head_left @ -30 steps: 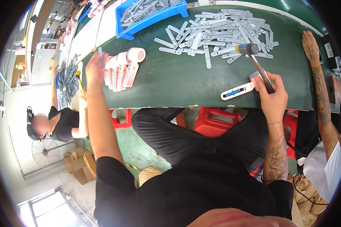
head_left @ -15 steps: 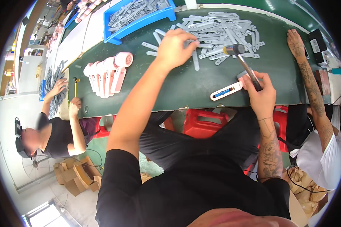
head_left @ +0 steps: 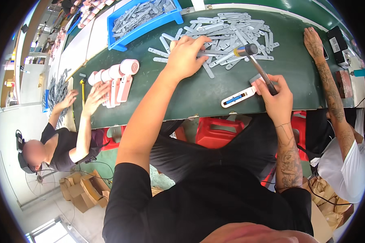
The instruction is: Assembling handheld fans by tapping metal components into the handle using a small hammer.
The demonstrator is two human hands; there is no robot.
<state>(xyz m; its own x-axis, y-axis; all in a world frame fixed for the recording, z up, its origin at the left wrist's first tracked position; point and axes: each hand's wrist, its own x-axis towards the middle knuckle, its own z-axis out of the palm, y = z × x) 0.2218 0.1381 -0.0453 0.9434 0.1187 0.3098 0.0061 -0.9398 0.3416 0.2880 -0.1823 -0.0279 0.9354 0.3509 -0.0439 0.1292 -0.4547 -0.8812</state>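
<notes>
My left hand (head_left: 185,57) is over the near left side of a heap of grey plastic strips (head_left: 231,34), its thumb and index finger apart around the end of one strip. My right hand (head_left: 279,97) grips a hammer (head_left: 261,71) by its dark handle end; the hammer's head, grey with a yellow end, points toward the heap. The same hand also steadies a white and pink handheld fan (head_left: 236,98), whose opened handle shows a blue part inside. My fingers hide the rest of that fan. Several pink handheld fans (head_left: 123,83) lie in a row to the left.
A blue tray (head_left: 146,26) of grey strips stands at the back left of the green table (head_left: 182,101). At left a co-worker (head_left: 65,141) sits by a yellow-handled hammer (head_left: 83,91). Another person's tattooed arm (head_left: 332,93) rests at right, near dark boxes (head_left: 338,46).
My left thumb and index finger have spread wider over the strips. My right hand keeps its grip. The left co-worker has let go of the yellow-handled hammer and reaches toward the pink fans.
</notes>
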